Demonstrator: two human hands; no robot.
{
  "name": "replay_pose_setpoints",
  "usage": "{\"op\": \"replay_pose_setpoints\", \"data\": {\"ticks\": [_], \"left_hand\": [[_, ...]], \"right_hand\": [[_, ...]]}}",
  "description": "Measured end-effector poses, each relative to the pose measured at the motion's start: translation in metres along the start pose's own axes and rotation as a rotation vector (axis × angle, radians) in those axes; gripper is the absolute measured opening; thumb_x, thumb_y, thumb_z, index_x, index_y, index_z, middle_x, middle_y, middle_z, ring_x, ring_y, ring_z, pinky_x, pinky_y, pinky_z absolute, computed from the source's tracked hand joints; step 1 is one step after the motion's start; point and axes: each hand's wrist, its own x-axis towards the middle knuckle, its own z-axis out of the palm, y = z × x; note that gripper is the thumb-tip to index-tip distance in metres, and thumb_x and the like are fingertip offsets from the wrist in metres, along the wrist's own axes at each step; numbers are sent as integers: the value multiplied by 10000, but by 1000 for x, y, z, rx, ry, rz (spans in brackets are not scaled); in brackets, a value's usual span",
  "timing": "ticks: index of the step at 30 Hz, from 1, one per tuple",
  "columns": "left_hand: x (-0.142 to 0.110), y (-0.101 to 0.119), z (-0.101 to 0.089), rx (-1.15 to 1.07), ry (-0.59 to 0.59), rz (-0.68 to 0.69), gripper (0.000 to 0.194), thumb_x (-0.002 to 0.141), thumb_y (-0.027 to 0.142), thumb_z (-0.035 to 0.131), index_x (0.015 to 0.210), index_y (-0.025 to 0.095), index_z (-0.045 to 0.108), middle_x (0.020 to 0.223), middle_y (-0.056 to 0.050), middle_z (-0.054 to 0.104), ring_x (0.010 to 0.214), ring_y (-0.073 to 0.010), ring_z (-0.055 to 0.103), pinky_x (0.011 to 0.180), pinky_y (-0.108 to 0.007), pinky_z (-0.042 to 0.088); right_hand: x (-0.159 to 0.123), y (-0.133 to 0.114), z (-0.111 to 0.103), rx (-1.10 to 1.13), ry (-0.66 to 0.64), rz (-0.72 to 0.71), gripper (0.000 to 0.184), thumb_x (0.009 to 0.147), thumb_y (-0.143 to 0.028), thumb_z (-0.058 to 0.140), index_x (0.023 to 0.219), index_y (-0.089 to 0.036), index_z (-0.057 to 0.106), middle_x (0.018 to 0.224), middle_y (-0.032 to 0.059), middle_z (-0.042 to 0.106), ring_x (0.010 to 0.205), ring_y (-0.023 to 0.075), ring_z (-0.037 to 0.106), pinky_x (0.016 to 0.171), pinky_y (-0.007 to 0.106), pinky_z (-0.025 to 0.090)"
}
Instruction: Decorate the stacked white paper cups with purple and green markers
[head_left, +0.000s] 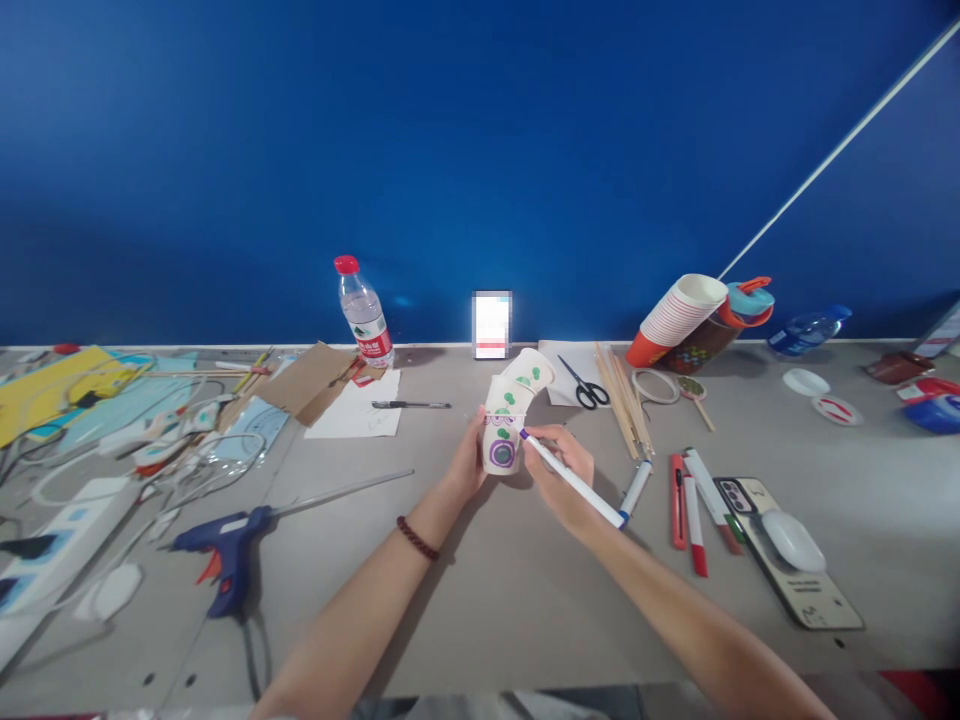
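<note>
A stack of white paper cups point(511, 410) with green spots and a purple ring drawn on them stands bent on the grey table point(465, 600). My left hand point(469, 462) is wrapped round the lowest cup from the left. My right hand point(561, 470) pinches a white marker point(574, 480) with a purple tip, and the tip touches the cup's right side just under a purple scalloped line.
Scissors point(585, 385), wooden sticks point(619, 400), a tape roll point(655, 385), more markers point(694, 500), a phone point(787, 565) with a mouse on it lie right. A blue glue gun point(229, 545), power strip and cables lie left. A water bottle point(362, 312) and cup stack point(679, 315) stand behind.
</note>
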Motion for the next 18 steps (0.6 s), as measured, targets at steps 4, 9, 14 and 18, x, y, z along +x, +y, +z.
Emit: {"op": "replay_pose_setpoints", "data": {"ticks": [4, 9, 14, 18], "left_hand": [[0, 0, -1, 6, 3, -1, 407, 872, 487, 579, 1019, 126, 696, 978, -118, 744, 899, -233, 700, 875, -334, 523], [0, 0, 0, -5, 9, 3, 414, 867, 477, 591, 1037, 113, 690, 1008, -141, 737, 938, -254, 696, 885, -342, 511], [0, 0, 0, 0, 18, 5, 410, 862, 477, 597, 1032, 117, 695, 1007, -135, 736, 942, -258, 692, 916, -367, 502], [0, 0, -1, 4, 12, 10, 406, 872, 466, 586, 1036, 110, 694, 999, -140, 734, 926, -254, 691, 897, -358, 504]], "right_hand": [[0, -1, 0, 4, 0, 18, 121, 787, -285, 663, 886, -220, 690, 846, 36, 727, 617, 146, 661, 539, 240, 531], [0, -3, 0, -2, 4, -1, 121, 789, -289, 650, 878, -218, 689, 829, 38, 724, 611, 146, 654, 526, 239, 524], [0, -2, 1, 6, 16, -10, 119, 790, -289, 647, 876, -215, 682, 833, 40, 726, 596, 144, 649, 507, 236, 516], [0, -3, 1, 4, 24, 11, 114, 787, -281, 645, 876, -215, 676, 807, 38, 721, 577, 139, 639, 473, 224, 490]]}}
